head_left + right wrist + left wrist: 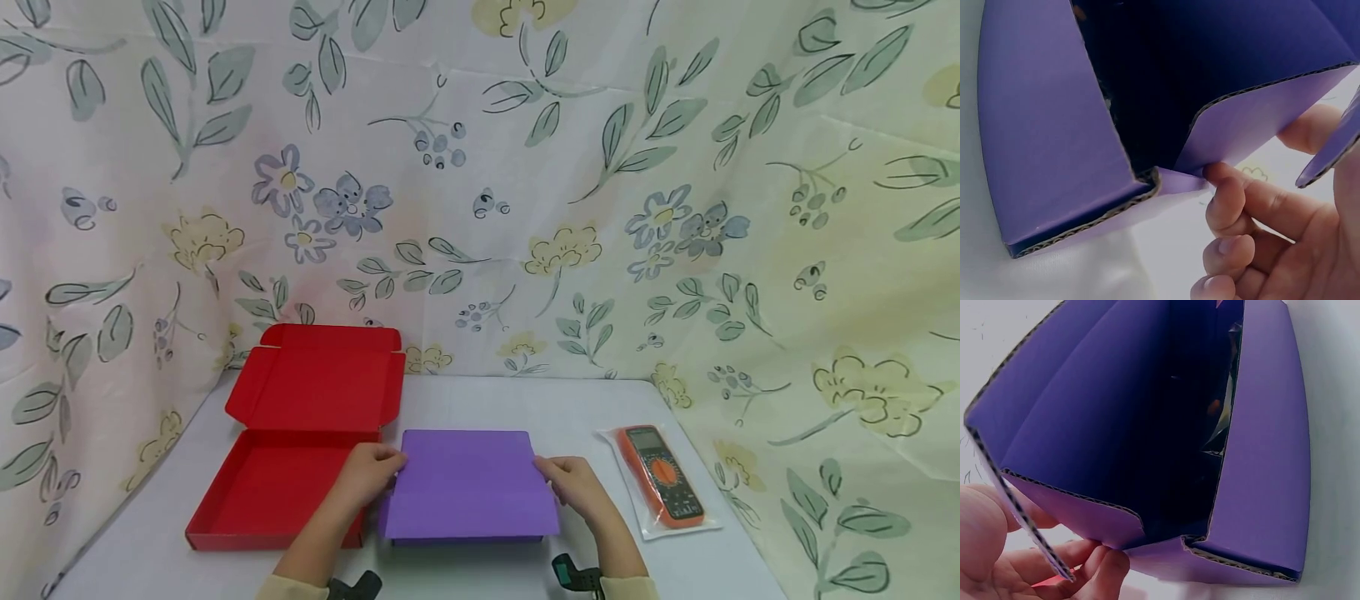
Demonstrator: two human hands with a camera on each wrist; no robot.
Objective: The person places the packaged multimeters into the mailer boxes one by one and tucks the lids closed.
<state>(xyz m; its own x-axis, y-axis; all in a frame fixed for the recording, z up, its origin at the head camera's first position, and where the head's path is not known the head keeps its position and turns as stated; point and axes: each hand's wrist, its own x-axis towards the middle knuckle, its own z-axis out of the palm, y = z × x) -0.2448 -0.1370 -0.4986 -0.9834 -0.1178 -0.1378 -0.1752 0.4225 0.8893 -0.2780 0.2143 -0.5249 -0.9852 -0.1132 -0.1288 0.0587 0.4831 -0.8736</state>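
Observation:
A purple cardboard mailer box (467, 485) sits in the middle of the table, its lid tilted partly down over the tray. My left hand (367, 473) holds the lid at its left side, with the fingertips by the side flap (1079, 509). At the opposite side my right hand (573, 483) grips the lid, its fingertips touching the other side flap (1260, 122). Through the front gap in the left wrist view, shiny clear plastic (1224, 428) shows inside the dark box; what it wraps is mostly hidden.
Left of the purple box stands a red cardboard box (255, 492) with its lid (318, 379) raised, partly behind my left forearm. To the right lies an orange and black multimeter (663, 475) in a clear plastic bag. A floral curtain (480, 183) hangs behind the white table (585, 404).

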